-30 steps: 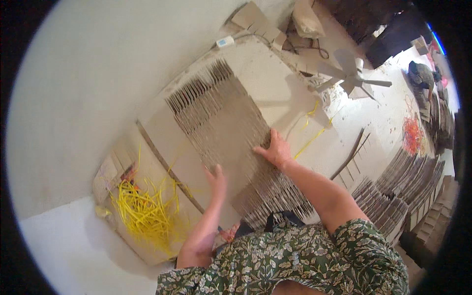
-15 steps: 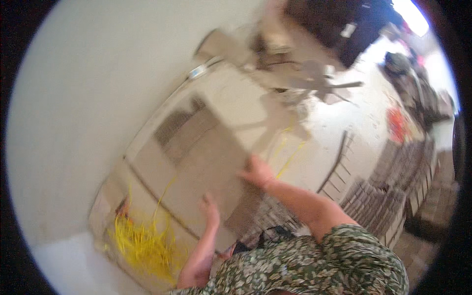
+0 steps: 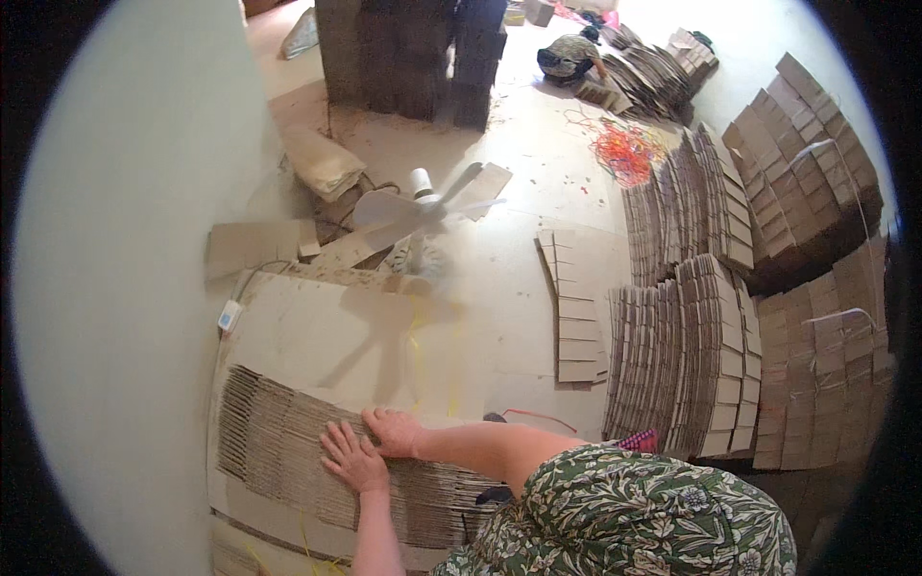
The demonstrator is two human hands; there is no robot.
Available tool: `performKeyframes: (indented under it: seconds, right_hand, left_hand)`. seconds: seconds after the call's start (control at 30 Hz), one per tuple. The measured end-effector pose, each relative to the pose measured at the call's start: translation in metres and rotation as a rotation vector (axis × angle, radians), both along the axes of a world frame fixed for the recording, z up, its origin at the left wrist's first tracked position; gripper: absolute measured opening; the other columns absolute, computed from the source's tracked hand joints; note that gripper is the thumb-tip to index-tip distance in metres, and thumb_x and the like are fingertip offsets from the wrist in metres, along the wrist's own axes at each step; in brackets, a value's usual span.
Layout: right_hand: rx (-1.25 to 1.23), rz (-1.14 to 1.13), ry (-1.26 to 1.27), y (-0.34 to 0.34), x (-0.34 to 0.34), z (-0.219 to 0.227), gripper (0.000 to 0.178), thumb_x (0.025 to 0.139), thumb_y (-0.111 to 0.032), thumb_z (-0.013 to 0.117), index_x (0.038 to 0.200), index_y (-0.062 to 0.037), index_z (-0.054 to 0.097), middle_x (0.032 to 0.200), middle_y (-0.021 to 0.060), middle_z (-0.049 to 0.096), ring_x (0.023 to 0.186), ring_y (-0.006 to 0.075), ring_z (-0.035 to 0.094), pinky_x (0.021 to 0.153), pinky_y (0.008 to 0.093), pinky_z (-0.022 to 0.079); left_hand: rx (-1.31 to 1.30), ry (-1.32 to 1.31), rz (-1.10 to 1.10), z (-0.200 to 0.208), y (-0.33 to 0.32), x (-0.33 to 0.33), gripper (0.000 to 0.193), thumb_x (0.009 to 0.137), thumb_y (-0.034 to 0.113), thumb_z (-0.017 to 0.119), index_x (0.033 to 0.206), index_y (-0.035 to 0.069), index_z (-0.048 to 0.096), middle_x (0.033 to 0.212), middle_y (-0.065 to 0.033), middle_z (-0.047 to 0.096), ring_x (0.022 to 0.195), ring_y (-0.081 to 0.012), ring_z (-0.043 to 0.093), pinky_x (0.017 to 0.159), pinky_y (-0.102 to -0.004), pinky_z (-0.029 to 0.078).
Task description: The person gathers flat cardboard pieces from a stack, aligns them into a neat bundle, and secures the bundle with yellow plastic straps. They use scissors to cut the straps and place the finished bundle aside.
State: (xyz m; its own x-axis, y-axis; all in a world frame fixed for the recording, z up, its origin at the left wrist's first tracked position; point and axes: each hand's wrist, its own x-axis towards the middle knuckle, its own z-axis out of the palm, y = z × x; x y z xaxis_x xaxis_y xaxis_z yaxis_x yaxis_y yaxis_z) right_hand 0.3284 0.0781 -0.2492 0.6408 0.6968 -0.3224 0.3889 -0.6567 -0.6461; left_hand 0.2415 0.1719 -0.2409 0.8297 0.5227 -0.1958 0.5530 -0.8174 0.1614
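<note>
A long row of slotted cardboard dividers (image 3: 288,442) lies closely packed on a low, cardboard-covered surface (image 3: 279,326). My left hand (image 3: 355,459) rests on top of the row near its middle, palm down with fingers spread. Just beside it, at the far edge of the row, my right hand (image 3: 392,432) is also laid flat, fingers stretched out. The two hands nearly touch, and neither grips anything. The near right end of the row is partly hidden by my patterned sleeve (image 3: 634,509).
A fan (image 3: 423,206) stands beyond the surface. On the right are tall stacks of cardboard dividers (image 3: 663,355) and tied bundles (image 3: 807,163). A loose divider (image 3: 576,326) and a heap of red strapping (image 3: 624,154) lie on the floor. Another person (image 3: 569,56) crouches far off.
My view has swung round and sharpened. Earlier my hands were apart on either side of a blurred cardboard piece; now both lie close together on the row of dividers.
</note>
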Motion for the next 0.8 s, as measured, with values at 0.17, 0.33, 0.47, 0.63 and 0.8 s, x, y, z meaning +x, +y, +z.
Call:
performKeyframes:
  seconds: [0.17, 0.33, 0.47, 0.63, 0.8]
  right_hand:
    - [0.000, 0.024, 0.024, 0.001, 0.002, 0.006, 0.060, 0.079, -0.037, 0.063, 0.123, -0.0028, 0.040, 0.108, 0.0225, 0.054, 0.100, 0.0393, 0.056, 0.083, 0.0475, 0.046]
    - [0.034, 0.010, -0.016, -0.001, -0.002, -0.012, 0.065, 0.078, -0.037, 0.065, 0.125, -0.0028, 0.038, 0.109, 0.0233, 0.053, 0.100, 0.0406, 0.056, 0.084, 0.0473, 0.046]
    - [0.033, 0.039, 0.076, -0.006, 0.004, 0.017, 0.066, 0.077, -0.036, 0.066, 0.126, -0.0026, 0.037, 0.109, 0.0241, 0.053, 0.100, 0.0413, 0.055, 0.085, 0.0475, 0.045]
    - [0.046, 0.009, 0.012, -0.010, -0.004, 0.000, 0.063, 0.077, -0.033, 0.067, 0.122, -0.0001, 0.038, 0.108, 0.0247, 0.053, 0.100, 0.0409, 0.055, 0.084, 0.0479, 0.045]
    - [0.100, 0.020, 0.047, -0.004, -0.009, 0.006, 0.058, 0.077, -0.030, 0.067, 0.118, 0.0003, 0.040, 0.107, 0.0248, 0.053, 0.099, 0.0411, 0.055, 0.083, 0.0481, 0.045]
  left_hand:
    - [0.022, 0.084, 0.037, 0.012, -0.003, 0.002, 0.053, 0.099, 0.037, 0.024, 0.146, 0.013, 0.028, 0.156, -0.0033, 0.015, 0.144, -0.0286, 0.008, 0.111, -0.0537, 0.007]
    - [0.050, 0.045, 0.007, 0.008, -0.007, 0.002, 0.053, 0.099, 0.038, 0.024, 0.146, 0.014, 0.028, 0.156, -0.0032, 0.016, 0.143, -0.0282, 0.011, 0.110, -0.0537, 0.009]
    - [0.094, 0.050, 0.010, 0.008, -0.006, -0.004, 0.053, 0.098, 0.038, 0.025, 0.145, 0.013, 0.030, 0.155, -0.0038, 0.018, 0.143, -0.0286, 0.012, 0.110, -0.0532, 0.010]
    - [0.032, 0.054, 0.012, 0.015, -0.014, 0.001, 0.055, 0.096, 0.036, 0.032, 0.145, 0.011, 0.030, 0.155, -0.0062, 0.016, 0.143, -0.0307, 0.010, 0.111, -0.0528, 0.007]
    - [0.100, 0.101, 0.042, 0.009, -0.007, -0.015, 0.053, 0.098, 0.039, 0.027, 0.144, 0.013, 0.033, 0.155, -0.0052, 0.019, 0.143, -0.0295, 0.012, 0.110, -0.0530, 0.010]
